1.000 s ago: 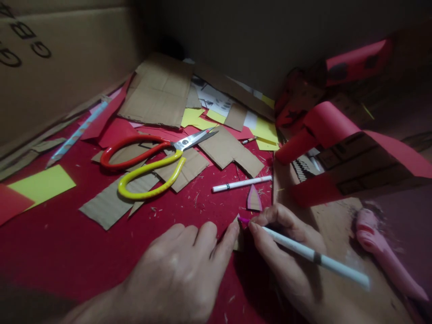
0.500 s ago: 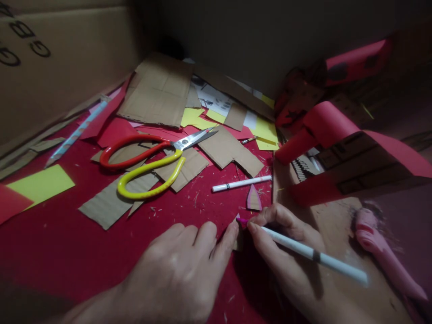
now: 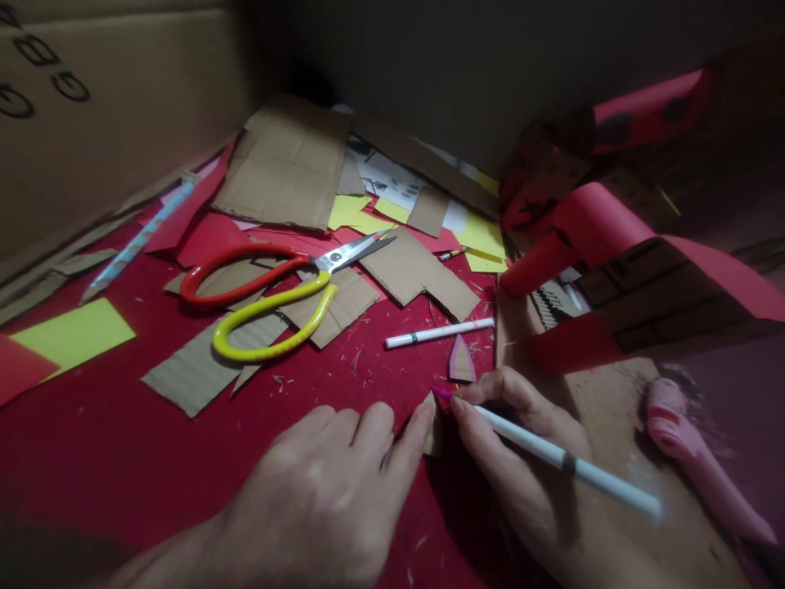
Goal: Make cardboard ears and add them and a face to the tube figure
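Dim light falls over the red surface [image 3: 123, 417]. On it, a small cardboard piece [image 3: 432, 443] sits under the left hand's [image 3: 343, 483] forefinger; whether the hidden thumb pinches it too, I can't tell. The right hand [image 3: 521, 454] grips a pen [image 3: 613, 488], its far end swung slightly leftward this past second. Just beyond lies a pink-edged triangle [image 3: 462, 368]; farther left, scissors [image 3: 336, 258], unmoved.

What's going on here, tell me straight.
The left hand pins a small cardboard piece to the red surface with a finger. The right hand holds a white marker, its magenta tip at the piece's edge. A pink-edged pointed piece lies just beyond, and scissors rest on cardboard scraps.
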Available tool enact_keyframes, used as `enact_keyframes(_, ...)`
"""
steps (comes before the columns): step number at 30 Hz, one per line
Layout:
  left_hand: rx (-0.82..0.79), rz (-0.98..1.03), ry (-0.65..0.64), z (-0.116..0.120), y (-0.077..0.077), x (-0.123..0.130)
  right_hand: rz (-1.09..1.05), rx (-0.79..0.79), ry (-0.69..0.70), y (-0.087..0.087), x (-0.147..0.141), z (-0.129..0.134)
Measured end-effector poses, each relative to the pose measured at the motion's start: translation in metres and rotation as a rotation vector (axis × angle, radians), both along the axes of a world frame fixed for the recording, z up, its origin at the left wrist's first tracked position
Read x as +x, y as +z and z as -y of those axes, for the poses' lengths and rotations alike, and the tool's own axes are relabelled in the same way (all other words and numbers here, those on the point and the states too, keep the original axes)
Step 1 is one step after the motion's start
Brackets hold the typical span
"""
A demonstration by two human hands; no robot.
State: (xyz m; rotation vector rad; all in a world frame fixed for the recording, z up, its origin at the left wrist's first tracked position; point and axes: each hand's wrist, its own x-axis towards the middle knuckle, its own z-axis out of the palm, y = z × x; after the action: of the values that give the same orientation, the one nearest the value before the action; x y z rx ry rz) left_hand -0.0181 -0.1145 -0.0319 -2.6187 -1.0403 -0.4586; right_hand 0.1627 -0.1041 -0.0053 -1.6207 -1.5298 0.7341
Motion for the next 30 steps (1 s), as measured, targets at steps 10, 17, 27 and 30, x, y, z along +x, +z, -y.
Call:
enact_keyframes(10,-0.048,-0.013,0.001,0.001,0.007,-0.001,0.016,-0.075,-0.051,0.009,-0.001,0.003)
enact_keyframes(17,0.035,0.087,-0.005,0.000,-0.004,0.000,-0.011,-0.100,-0.023,0.005,0.005,0.000)
enact_keyframes(27,-0.059,-0.059,-0.002,0.001,0.010,-0.001,0.037,-0.088,-0.066,0.010,-0.005,0.002)
enact_keyframes(30,-0.073,-0.060,-0.002,0.001,0.010,-0.002,0.033,-0.090,-0.058,0.009,-0.003,0.002)
